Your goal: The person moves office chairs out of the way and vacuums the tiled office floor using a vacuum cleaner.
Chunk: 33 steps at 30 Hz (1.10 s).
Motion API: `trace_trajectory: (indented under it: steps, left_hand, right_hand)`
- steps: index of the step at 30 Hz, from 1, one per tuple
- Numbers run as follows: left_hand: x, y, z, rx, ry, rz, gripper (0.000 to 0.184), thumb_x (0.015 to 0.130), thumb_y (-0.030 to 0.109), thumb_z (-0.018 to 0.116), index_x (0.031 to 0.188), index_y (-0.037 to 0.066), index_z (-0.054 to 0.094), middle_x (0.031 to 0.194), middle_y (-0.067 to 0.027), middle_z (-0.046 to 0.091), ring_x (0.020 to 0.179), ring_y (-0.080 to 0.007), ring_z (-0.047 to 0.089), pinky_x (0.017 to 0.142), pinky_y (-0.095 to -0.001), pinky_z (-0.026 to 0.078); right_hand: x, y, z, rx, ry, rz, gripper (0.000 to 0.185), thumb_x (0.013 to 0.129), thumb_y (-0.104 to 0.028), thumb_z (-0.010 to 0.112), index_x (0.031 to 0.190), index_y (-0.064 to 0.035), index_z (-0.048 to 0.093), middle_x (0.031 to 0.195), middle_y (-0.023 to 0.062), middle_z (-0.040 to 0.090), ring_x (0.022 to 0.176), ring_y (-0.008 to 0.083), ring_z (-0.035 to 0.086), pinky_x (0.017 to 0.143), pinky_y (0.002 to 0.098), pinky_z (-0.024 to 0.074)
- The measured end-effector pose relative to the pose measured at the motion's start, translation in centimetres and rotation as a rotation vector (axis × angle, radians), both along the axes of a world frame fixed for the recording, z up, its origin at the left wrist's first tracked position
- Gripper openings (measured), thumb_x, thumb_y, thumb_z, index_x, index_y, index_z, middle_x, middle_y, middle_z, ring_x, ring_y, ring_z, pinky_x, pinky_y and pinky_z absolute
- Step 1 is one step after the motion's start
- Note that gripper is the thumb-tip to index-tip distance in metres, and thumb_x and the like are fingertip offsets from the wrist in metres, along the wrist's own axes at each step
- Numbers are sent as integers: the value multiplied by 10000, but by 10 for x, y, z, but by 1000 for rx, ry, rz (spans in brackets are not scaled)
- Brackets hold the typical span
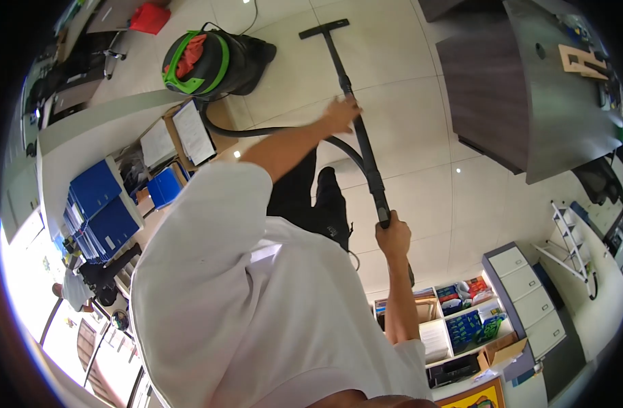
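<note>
The black vacuum wand [367, 146] slants over the tiled floor, with its flat floor head [324, 28] at the far end. My right hand [393, 236] is closed round the wand's handle end. Farther up, my left hand [340, 114] is beside the tube with its fingers apart and slightly blurred; whether it touches the tube is unclear. A black hose [254, 130] runs under my left forearm to the black and green vacuum cleaner [216, 64], which has a red cloth on top.
A dark desk [488, 88] stands at the right, with a white step ladder [568, 241] below it. Shelves with blue binders [104, 221] are at the left. Lower right are a storage shelf [435, 340] and drawers [526, 292]. Another person [75, 289] is at the far left.
</note>
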<state>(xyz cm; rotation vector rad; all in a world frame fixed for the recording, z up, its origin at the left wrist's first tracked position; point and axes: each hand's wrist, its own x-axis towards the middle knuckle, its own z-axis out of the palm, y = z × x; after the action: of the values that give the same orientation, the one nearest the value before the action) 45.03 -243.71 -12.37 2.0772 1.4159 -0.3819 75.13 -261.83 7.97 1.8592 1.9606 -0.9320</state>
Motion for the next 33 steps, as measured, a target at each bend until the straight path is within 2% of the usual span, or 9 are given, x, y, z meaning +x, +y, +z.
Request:
trace_trajectory:
  steps: [2, 8, 10, 14, 19, 24, 27, 32, 33]
  left_hand:
    - [-34, 27, -3, -8, 56, 37, 934, 730, 442, 909, 1544, 312, 470, 1665, -82, 347, 1554, -331, 300, 1198, -626, 347]
    - [-62, 89, -63, 49, -16, -134, 913, 712, 361, 931, 1509, 340, 484, 1666, -55, 354, 1559, -325, 305, 1141, -615, 431]
    - [-98, 116, -65, 98, 135, 67, 820, 739, 319, 910, 1461, 334, 521, 1652, -49, 382, 1551, -314, 328, 1116, -585, 470]
    - [-125, 140, -53, 195, 20, 42, 683, 808, 256, 842, 1425, 294, 550, 1626, -59, 414, 1553, -337, 316, 1109, -645, 447]
    - [-28, 56, -49, 206, 5, 69, 460, 869, 227, 743, 1323, 213, 664, 1448, -89, 552, 1518, -481, 255, 1136, -729, 359]
    - [55, -58, 2, -69, -256, -49, 416, 888, 204, 693, 1303, 189, 676, 1380, -120, 578, 1499, -633, 182, 1139, -726, 351]
    - [51, -59, 63, -124, -299, -168, 321, 895, 200, 686, 1215, 188, 720, 1315, -96, 619, 1479, -591, 282, 1085, -654, 463]
    - [4, 4, 15, 77, -179, -89, 350, 877, 174, 698, 1227, 184, 716, 1388, -94, 605, 1527, -420, 320, 1145, -543, 446]
    - [-12, 35, 0, 16, -76, -93, 466, 851, 176, 758, 1310, 219, 688, 1470, -86, 551, 1535, -413, 295, 1155, -596, 419]
  right_hand:
    - [-10, 13, -9, -8, 16, -18, 316, 830, -221, 741, 1048, -25, 624, 740, 263, 694, 716, 473, 701, 685, 570, 578]
    - [-130, 125, -112, 68, 125, -16, 352, 853, -238, 756, 1091, -11, 632, 834, 248, 728, 803, 464, 726, 750, 542, 594]
    - [-154, 163, -127, 82, 124, 4, 317, 860, -223, 748, 1073, -21, 631, 852, 236, 734, 825, 455, 732, 751, 534, 598]
    - [-156, 190, -90, 64, 114, -5, 284, 856, -219, 754, 1019, -33, 616, 831, 231, 728, 813, 439, 731, 777, 551, 588]
    - [-76, 126, -29, -159, -6, 48, 487, 847, -227, 742, 1242, 5, 578, 856, 250, 724, 829, 470, 709, 758, 571, 566]
    - [-19, 13, 64, -270, -103, -174, 258, 826, -194, 723, 1006, -56, 601, 754, 282, 680, 760, 536, 666, 670, 618, 521]
    - [-26, 2, 112, -301, -117, -245, 244, 820, -231, 721, 965, -75, 600, 700, 245, 671, 704, 502, 672, 669, 608, 532]
    - [-79, 53, 60, -137, -112, -256, 333, 824, -241, 734, 1089, -55, 655, 723, 238, 686, 725, 483, 688, 665, 585, 539]
    - [-96, 73, 35, -114, -86, -270, 358, 829, -246, 733, 1120, -50, 662, 733, 243, 690, 732, 485, 689, 675, 586, 542]
